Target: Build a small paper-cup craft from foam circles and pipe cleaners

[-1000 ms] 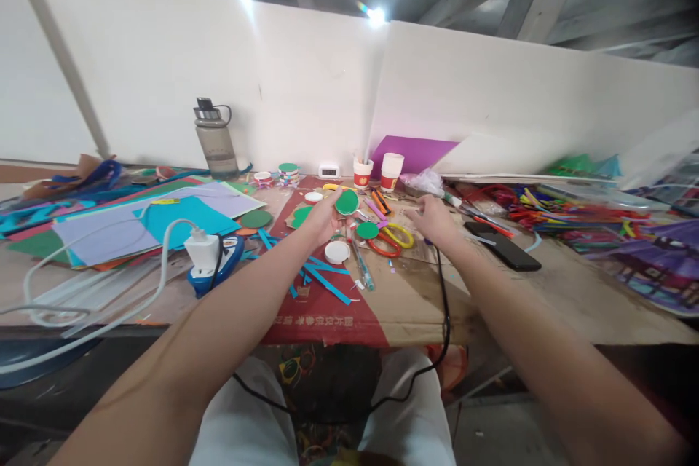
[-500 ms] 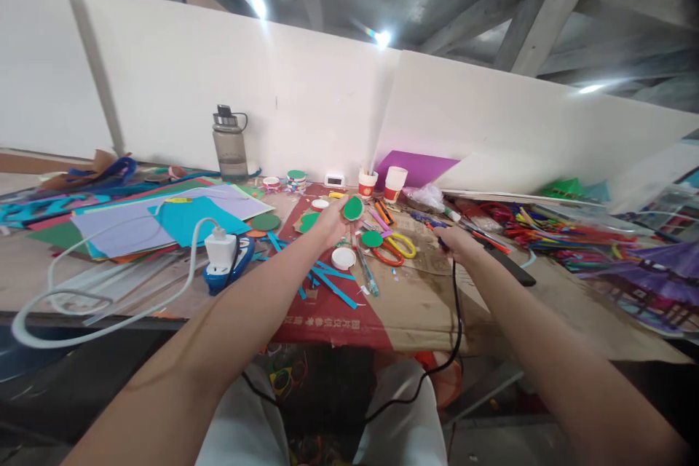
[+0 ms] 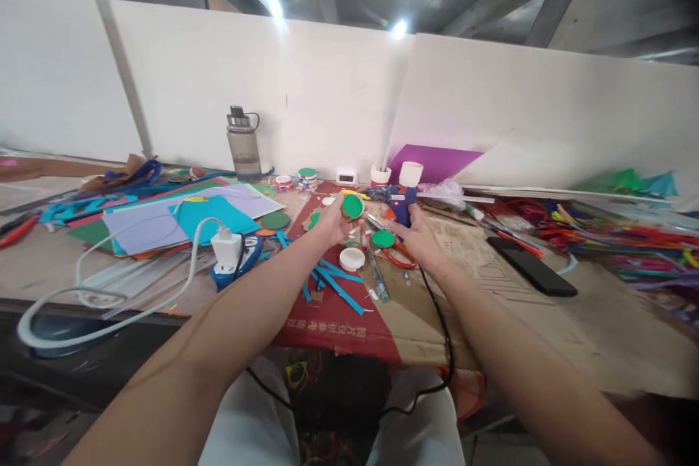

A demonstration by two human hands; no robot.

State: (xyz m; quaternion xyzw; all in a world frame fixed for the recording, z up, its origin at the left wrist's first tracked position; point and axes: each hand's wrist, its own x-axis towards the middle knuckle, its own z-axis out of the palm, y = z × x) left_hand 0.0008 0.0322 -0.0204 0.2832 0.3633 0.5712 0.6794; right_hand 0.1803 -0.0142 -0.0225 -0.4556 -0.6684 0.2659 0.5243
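the right hand (image 3: 420, 234) has swung leftward, fingers curled round a dark-blue, black-corded plastic glue gun (image 3: 401, 213), now near the small, round, green-topped disc (image 3: 352, 207) that the left hand (image 3: 329, 223) pinches by its rim above red-and-brown cardboard (image 3: 344, 341); tool and workpiece look ready to meet.

A: What print shows on the worktable?

B: A line of pale Chinese characters (image 3: 328, 328) crosses the cardboard's red panel (image 3: 349, 346), on the near side of the small white clock (image 3: 346, 177). They look upside down, too small to read surely.

A: And the clock's display?

B: Dark, its digits illegible.

A: Any brands?

B: None legible: marks on the water bottle (image 3: 244, 149), left of the clock, and the red-banded paper cup (image 3: 381, 175), right of it, blur out.
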